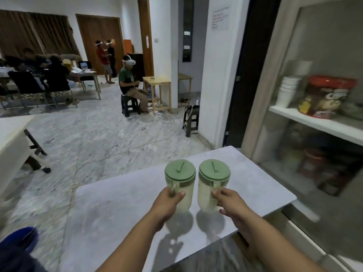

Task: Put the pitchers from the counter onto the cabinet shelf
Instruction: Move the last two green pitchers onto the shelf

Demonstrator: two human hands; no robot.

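Observation:
Two clear plastic pitchers with green lids are side by side over the pale counter [110,211], almost touching. My left hand [169,203] is closed around the handle of the left pitcher [181,177]. My right hand [228,203] grips the handle of the right pitcher [211,179]. Both pitchers are upright, and shadows lie on the counter just below them. I cannot tell whether they rest on it or hang slightly above it. The cabinet [275,75] stands to the right, and its white shelf [322,125] sits higher than the pitchers.
On the shelf are a stack of white cups [287,91] and a red-lidded snack jar [328,97]; darker jars sit on the level below. The counter's right edge meets the cabinet front. Beyond are marble floor, stools and several people at tables.

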